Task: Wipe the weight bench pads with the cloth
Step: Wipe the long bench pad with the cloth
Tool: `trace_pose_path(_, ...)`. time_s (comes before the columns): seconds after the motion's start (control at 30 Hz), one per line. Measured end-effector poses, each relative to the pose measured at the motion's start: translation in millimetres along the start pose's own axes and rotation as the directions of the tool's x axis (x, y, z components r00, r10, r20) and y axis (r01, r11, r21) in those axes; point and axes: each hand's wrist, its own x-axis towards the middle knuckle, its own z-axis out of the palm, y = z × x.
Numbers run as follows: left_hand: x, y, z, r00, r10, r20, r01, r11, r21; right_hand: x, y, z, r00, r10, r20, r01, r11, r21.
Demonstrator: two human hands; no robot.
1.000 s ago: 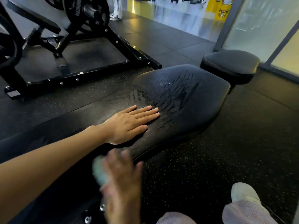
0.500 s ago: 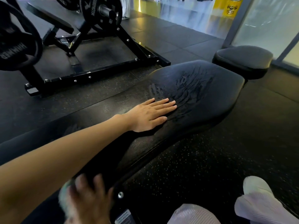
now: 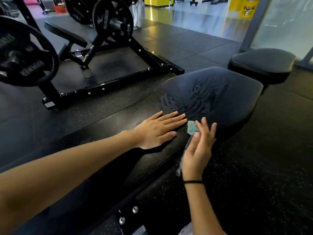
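Long black padded bench pad (image 3: 220, 106) — the counter here, running from lower left to upper right, its far half marked with wet streaks and a damp handprint. A second, smaller rounded black seat pad (image 3: 260, 65) stands just beyond its far end, apart from it.

Left hand (image 3: 157, 131) — forearm stretched out along the pad from the lower left, palm down, lying flat on the pad's surface. Fingers straight and close together, pointing toward the wet streaks; the grip is fully spread and has hold of nothing.

Right hand (image 3: 198, 150) — forearm rising from the bottom edge, wrist bent upward, back of the hand toward the camera, a thin black band (image 3: 193, 181) around the wrist. Fingers loosely splayed, slightly blurred. The hand sits at the near edge of the pad, just beside the left fingertips.

Small pale green knobbly cloth (image 3: 192, 127) — pressed under the right hand's fingers and palm, one bunched corner showing at the thumb side, a strip trailing down along the heel of the hand. Whether the fingers curl around it or only pin it to the pad cannot be told.

Black steel plate-loaded machine frame (image 3: 118, 78) with black weight plates (image 3: 112, 22) — on the dark speckled rubber floor (image 3: 254, 167) to the left, well apart from the bench.
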Motion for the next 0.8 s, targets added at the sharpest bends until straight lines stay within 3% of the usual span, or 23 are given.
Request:
trace_pose_path(0.27, -3, 7, -3, 0.999, -0.048, 0.011, 0.048, 0.999, 0.018, 72, 28, -22, 0.994, 0.037, 0.107, -0.008, 0.965, -0.261)
trace_pose_path(0.37, -6, 12, -5, 0.998, -0.056, 0.002, 0.056, 0.998, 0.019, 77, 32, -27, 0.972, -0.033, 0.234, 0.114, 0.933, -0.341)
trace_pose_path(0.57, -37, 25, -6, 0.981, -0.191, 0.022, 0.19, 0.981, 0.041, 83, 48, -49, 0.901, -0.178, 0.395, 0.314, 0.896, -0.313)
trace_pose_path(0.8, -32, 28, -3, 0.977, -0.214, -0.008, 0.214, 0.976, 0.039, 83, 62, -44, 0.927, -0.187, 0.326, 0.277, 0.926, -0.257)
